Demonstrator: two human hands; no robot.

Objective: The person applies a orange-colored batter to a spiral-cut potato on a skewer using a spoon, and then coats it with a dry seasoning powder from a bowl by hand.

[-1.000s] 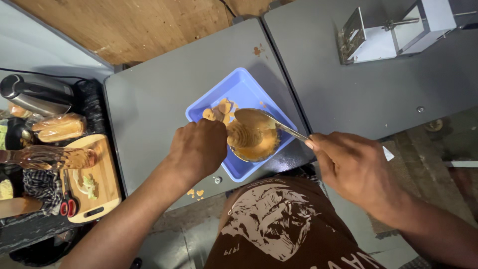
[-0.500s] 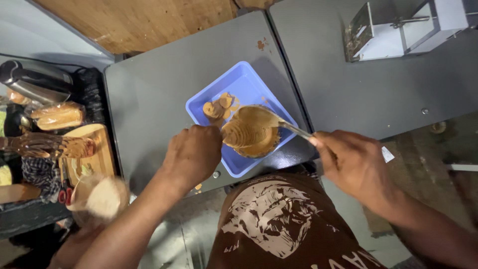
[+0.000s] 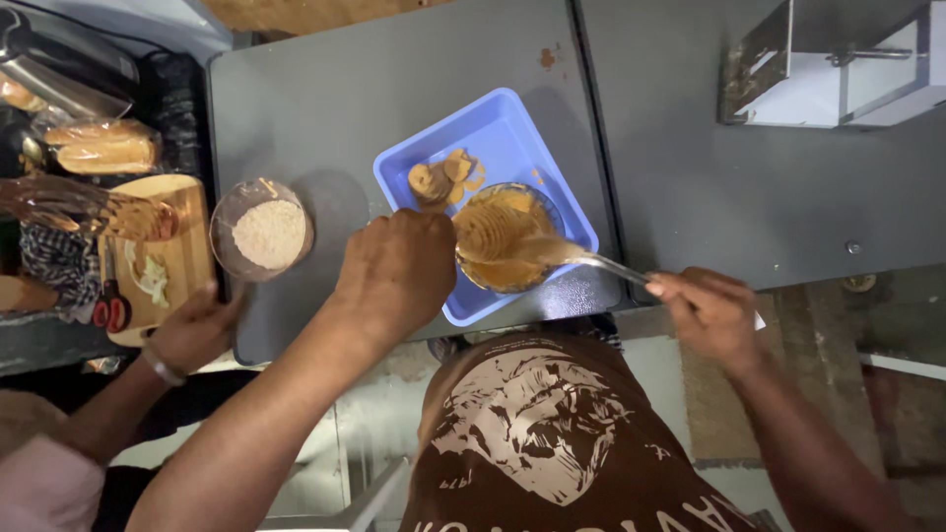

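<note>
Even daylight is falling across the grey bench [image 3: 325,108]; soft shadows are lying beneath objects, edges are blurring slightly.

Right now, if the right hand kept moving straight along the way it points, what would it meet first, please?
The right hand points up-left along its spoon. It would probably meet the bowl in the blue tray first; depth is uncertain.

Left hand [image 3: 399,271] curled, knuckles up, forearm stretched forward; right hand [image 3: 708,313] pinched closed, arm bent at right.
</note>
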